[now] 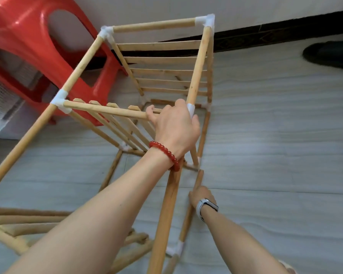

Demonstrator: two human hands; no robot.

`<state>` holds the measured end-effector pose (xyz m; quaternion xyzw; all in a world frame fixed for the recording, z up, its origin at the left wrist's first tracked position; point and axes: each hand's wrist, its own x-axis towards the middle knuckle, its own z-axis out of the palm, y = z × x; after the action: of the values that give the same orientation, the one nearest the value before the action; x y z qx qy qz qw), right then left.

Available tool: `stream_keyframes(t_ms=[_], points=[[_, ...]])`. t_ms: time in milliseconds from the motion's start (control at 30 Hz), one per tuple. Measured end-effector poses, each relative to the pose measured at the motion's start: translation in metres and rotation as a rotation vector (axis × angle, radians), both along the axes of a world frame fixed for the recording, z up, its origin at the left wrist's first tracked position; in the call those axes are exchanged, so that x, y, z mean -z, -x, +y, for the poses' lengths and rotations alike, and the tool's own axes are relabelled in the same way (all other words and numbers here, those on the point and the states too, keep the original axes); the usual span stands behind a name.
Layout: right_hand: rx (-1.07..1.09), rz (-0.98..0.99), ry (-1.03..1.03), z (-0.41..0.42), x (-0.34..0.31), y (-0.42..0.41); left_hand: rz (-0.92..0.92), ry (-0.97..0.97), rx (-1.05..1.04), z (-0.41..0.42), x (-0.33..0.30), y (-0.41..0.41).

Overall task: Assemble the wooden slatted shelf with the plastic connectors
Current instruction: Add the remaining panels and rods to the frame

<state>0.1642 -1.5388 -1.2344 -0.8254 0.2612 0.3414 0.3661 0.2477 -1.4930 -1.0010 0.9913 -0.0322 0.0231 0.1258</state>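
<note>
Shelf frame (158, 80), stool (28, 46) on floor (275, 135)

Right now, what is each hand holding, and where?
Left hand grips the frame at a corner connector; right hand holds a dowel near its end.

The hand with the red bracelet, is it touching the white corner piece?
Touching. The head view shows the left hand wrapped over the white connector where the rods meet, fingers curled around it.

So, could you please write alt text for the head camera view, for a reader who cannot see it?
A person's left hand grips a white plastic connector on a half-built wooden shelf frame standing on a pale floor, while the right hand holds a loose wooden rod lower down. A red plastic stool stands behind, and spare slats lie at lower left.
</note>
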Motion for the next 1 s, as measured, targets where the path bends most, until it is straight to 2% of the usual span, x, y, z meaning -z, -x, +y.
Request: stream_keyframes(t_ms=[100,233,433,600,767,1000], points=[[-0.053,-0.059,0.012,0.009,0.007,-0.002,0.002,0.040,-0.004,0.004,0.003,-0.002],[-0.007,-0.055,0.011,0.005,-0.001,-0.007,0.005,0.090,-0.017,0.014,-0.002,-0.003],[0.050,-0.171,0.001,-0.010,-0.036,-0.020,-0.001,0.226,-0.051,0.037,-0.055,-0.020],[0.133,-0.288,0.082,-0.038,-0.094,-0.052,-0.049,0.436,-0.037,0.056,-0.110,-0.028],[0.129,-0.477,0.182,-0.077,-0.162,-0.099,-0.142,0.658,-0.090,0.077,-0.161,-0.030],[0.105,-0.686,0.345,-0.108,-0.251,-0.147,-0.182,1.010,-0.270,0.105,-0.182,-0.011]])
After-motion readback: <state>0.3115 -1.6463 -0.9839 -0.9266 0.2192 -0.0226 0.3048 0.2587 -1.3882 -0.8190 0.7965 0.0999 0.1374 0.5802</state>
